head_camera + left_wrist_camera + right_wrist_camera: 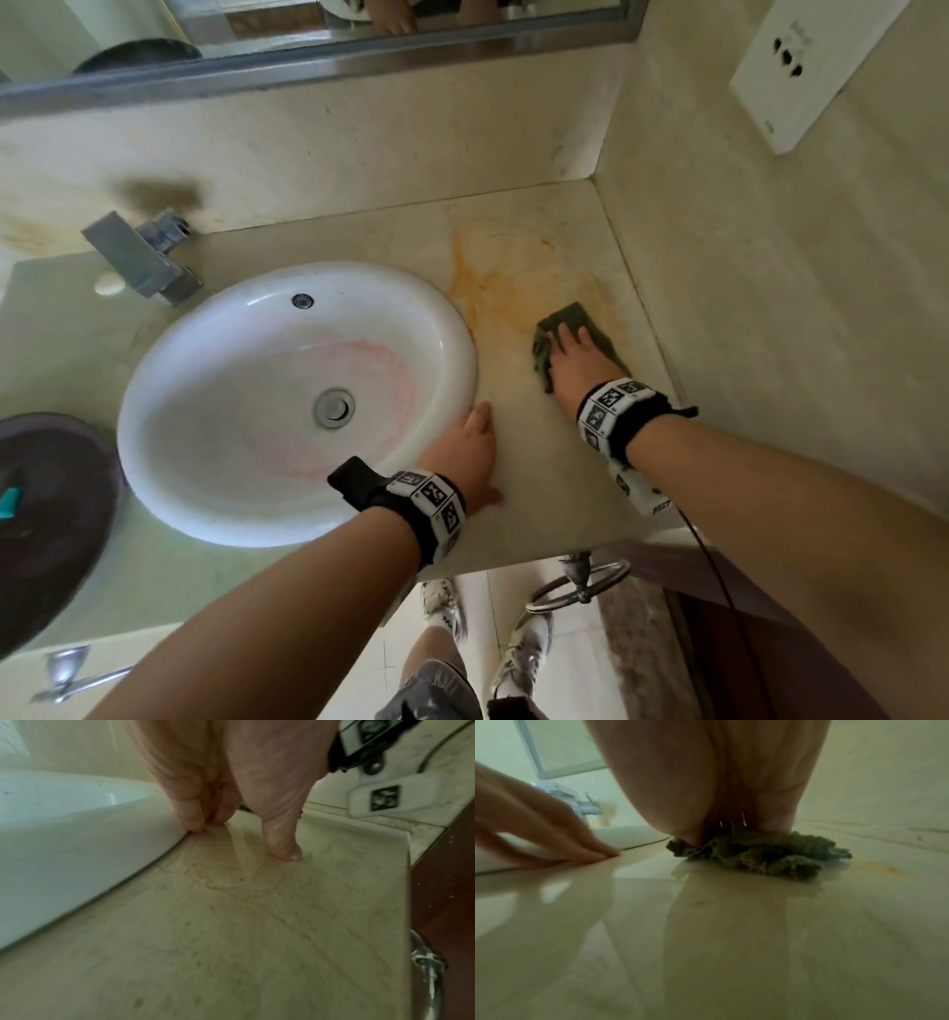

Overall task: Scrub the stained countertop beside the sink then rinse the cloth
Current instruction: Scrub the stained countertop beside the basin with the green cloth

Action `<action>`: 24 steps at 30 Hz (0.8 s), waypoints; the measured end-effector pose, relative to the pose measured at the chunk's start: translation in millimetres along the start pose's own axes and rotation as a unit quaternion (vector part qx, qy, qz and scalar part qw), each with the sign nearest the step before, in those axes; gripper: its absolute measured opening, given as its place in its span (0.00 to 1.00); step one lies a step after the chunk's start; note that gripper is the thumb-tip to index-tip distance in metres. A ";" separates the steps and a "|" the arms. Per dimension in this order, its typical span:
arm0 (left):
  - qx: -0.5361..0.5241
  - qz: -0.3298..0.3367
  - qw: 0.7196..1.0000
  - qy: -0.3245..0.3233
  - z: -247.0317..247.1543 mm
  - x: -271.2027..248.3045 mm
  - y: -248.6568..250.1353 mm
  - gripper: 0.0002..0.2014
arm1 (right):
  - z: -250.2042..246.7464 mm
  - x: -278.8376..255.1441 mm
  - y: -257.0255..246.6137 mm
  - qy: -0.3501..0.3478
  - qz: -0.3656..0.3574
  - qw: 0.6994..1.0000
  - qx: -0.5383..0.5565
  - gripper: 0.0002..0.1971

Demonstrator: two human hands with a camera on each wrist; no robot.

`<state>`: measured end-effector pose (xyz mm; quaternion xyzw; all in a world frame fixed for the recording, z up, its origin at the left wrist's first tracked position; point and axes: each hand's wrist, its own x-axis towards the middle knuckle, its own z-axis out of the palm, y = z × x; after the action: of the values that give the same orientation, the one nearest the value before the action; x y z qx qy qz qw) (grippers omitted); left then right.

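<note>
An orange-yellow stain (508, 272) spreads over the beige countertop (554, 462) to the right of the white oval sink (169, 411). My right hand (575, 354) lies flat on a crumpled dark green cloth (567, 318) and presses it onto the near right part of the stain; the cloth (770, 852) bunches under the palm in the right wrist view. My left hand (470, 452) rests open on the countertop with its fingers against the sink's right rim (77, 841), fingertips (195, 823) touching the stone.
A chrome tap (149, 257) stands behind the sink with a small soap (109, 283) beside it. A dark round basin (46, 514) sits at far left. Walls close the back and right; a white socket plate (801, 67) hangs on the right wall. A mirror runs above.
</note>
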<state>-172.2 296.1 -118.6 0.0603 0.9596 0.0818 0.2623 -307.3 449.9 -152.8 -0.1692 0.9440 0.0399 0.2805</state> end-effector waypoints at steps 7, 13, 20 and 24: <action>0.018 0.025 0.999 0.017 -0.8 -0.4 2.7 0.51 | 34.0 -93.2 -56.5 -0.056 -0.052 0.997 0.010 0.28; 0.019 0.020 0.999 0.019 -2.3 1.1 4.3 0.49 | 41.7 -106.3 -56.2 -0.041 -0.080 0.996 0.008 0.31; -0.011 -0.004 1.000 0.006 -0.3 0.4 1.5 0.56 | 18.4 -75.4 5.5 -0.032 0.031 0.997 0.066 0.28; 0.000 0.001 1.000 0.012 -0.8 1.7 1.0 0.58 | 39.0 -107.3 -15.8 -0.031 0.012 0.999 0.035 0.30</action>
<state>-174.0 297.2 -118.6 0.0601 0.9626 0.0825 0.2510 -197.5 473.6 -127.0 -0.1469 0.9376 0.0150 0.3147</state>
